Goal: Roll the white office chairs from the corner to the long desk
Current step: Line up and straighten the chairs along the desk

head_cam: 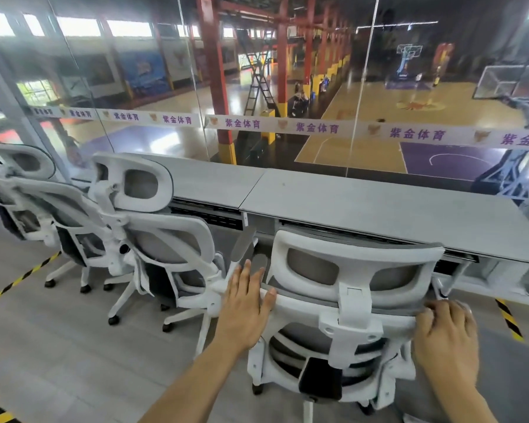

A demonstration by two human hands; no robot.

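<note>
A white office chair [345,306] with grey mesh stands right in front of me, its back toward me, facing the long grey desk [364,206]. My left hand [246,303] lies with straight fingers at the left end of its backrest top, thumb touching the rim. My right hand [446,331] curls over the right end of the backrest top and grips it. To the left, a second white chair [165,239] is at the desk, then a third [71,215] and the headrest of another [22,160].
A glass wall with a lettered white strip [287,126] rises behind the desk, overlooking a basketball court. Yellow-black tape [19,279] marks the grey floor at left, and more tape [509,319] at right. Open floor lies behind the chairs at lower left.
</note>
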